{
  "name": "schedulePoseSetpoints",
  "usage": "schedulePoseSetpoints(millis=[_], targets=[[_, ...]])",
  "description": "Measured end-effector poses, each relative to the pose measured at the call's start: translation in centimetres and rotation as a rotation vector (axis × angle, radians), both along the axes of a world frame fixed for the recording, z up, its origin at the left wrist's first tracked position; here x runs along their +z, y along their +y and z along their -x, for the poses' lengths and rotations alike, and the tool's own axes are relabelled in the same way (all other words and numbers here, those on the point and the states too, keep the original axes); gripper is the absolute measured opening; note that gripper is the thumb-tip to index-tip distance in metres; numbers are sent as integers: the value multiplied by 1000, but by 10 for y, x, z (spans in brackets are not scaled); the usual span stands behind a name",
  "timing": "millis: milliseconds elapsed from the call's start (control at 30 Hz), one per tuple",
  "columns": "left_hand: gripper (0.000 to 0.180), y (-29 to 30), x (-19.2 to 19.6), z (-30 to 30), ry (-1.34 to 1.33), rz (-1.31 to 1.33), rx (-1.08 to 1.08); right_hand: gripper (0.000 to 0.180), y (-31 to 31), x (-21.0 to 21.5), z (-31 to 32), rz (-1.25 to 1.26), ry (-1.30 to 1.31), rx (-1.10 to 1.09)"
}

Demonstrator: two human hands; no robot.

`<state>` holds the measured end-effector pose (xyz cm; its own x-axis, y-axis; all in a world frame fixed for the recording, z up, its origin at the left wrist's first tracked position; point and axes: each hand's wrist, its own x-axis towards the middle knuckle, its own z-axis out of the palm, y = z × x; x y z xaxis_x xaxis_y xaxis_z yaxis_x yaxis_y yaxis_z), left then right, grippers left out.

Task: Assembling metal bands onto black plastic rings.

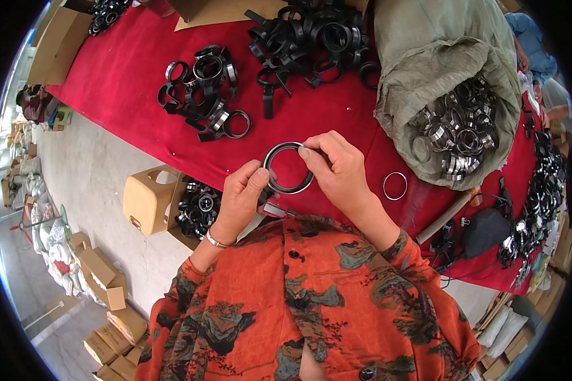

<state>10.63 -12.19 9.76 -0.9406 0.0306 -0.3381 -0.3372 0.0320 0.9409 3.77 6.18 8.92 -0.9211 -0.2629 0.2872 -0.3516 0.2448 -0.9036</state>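
Both hands raised over near edge of red table [127, 82]. Left hand [240, 200] pinches lower left of black ring [288, 167], thumb on rim. Right hand [337, 166] grips ring's right side, fingertips curled over top. Ring held upright between them, above table edge. Loose metal ring [394, 186] just right. Open sack [451, 70] of metal rings far right. Black clamp pile [203, 89] far left.

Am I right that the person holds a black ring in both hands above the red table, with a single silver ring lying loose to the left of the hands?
Not quite. The head view shows the silver ring lying to the right of the hands, near the grey sack of metal rings. The rest stands: the left hand and the right hand both hold the black ring above the red table.
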Motion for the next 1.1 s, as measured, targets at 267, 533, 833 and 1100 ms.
schedulePoseSetpoints(millis=[267, 533, 833, 1100], targets=[[31, 3, 2, 2, -32, -127, 50, 30, 8, -12, -8, 525, -924, 271], [23, 7, -1, 9, -80, -167, 131, 32, 7, -22, -5, 679, -964, 270], [28, 4, 5, 7, -150, -136, 37, 49, 7, -16, -18, 727, -1019, 370], [34, 10, 0, 2, -81, -144, -9, 50, 10, -23, -16, 746, -985, 426]])
